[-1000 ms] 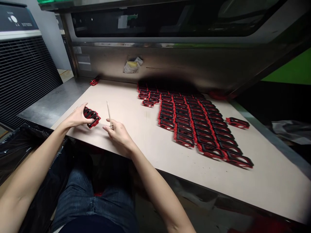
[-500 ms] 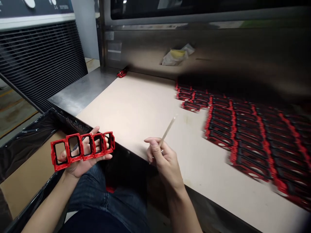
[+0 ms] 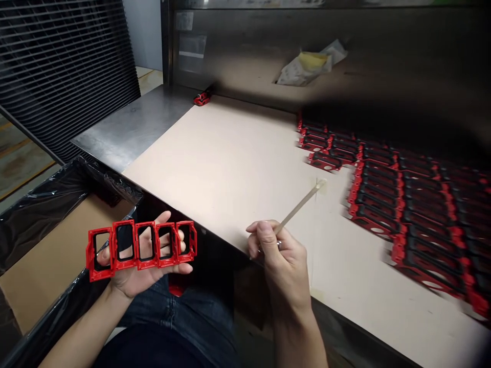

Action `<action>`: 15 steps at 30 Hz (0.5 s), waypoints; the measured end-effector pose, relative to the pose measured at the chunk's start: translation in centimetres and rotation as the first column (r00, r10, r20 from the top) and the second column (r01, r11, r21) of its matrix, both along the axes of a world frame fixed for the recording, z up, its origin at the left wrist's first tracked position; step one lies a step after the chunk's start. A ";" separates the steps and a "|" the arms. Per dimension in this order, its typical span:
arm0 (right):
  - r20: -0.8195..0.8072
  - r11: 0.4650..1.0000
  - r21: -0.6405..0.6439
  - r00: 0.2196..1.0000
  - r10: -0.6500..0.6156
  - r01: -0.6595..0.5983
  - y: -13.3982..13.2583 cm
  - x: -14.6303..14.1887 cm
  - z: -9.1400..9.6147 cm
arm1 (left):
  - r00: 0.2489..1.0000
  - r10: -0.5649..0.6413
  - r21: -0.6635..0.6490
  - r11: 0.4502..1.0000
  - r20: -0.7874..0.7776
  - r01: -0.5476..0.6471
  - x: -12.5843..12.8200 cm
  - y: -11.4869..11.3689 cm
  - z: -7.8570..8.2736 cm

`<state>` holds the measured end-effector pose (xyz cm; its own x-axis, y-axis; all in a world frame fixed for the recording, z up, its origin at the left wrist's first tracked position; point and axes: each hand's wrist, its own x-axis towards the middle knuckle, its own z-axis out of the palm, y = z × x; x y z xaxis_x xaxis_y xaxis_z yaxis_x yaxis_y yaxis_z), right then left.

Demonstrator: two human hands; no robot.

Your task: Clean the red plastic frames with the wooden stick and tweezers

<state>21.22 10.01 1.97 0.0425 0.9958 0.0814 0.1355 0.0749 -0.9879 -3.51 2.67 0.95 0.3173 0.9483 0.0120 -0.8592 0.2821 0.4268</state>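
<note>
Red plastic, five open frames joined in one strip (image 3: pixel 135 248): you hold it off the table's near edge, above your lap, across your left hand (image 3: pixel 134 280). The hand lies palm up, fingers curled loosely behind the frames and showing through their windows. Your right hand (image 3: pixel 282 258) pinches one thin pale stick (image 3: pixel 301 204) between thumb and fingers, tip pointing up and away over the beige board (image 3: pixel 230 153).

One stray red piece (image 3: pixel 202 98) sits alone at the board's far left corner. One crumpled wrapper (image 3: pixel 307 64) lies on the ledge behind. One box lined with black film (image 3: pixel 57 194) stands to your left.

The red-and-black frames laid in rows (image 3: pixel 402 204) on the right cannot be counted: they are blurred, shadow covers the far ones, and the picture's right edge cuts them off. The stick's lower end is hidden inside your grip.
</note>
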 end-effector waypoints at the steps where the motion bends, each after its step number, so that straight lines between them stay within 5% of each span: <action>1: -0.004 1.000 -0.004 1.000 -0.002 0.002 -0.1 0.0 0.0 | 1.000 -0.011 0.001 1.000 0.010 0.011 -0.1 -0.1 -0.1; 10: -0.006 1.000 0.013 1.000 -0.011 0.011 0.2 -0.3 0.4 | 0.993 -0.061 0.024 0.998 0.099 0.059 0.3 0.0 0.3; 15: -0.133 0.995 0.098 0.991 0.032 -0.019 -2.5 0.0 1.3 | 0.989 -0.068 0.034 0.997 0.131 0.064 0.3 -0.1 0.6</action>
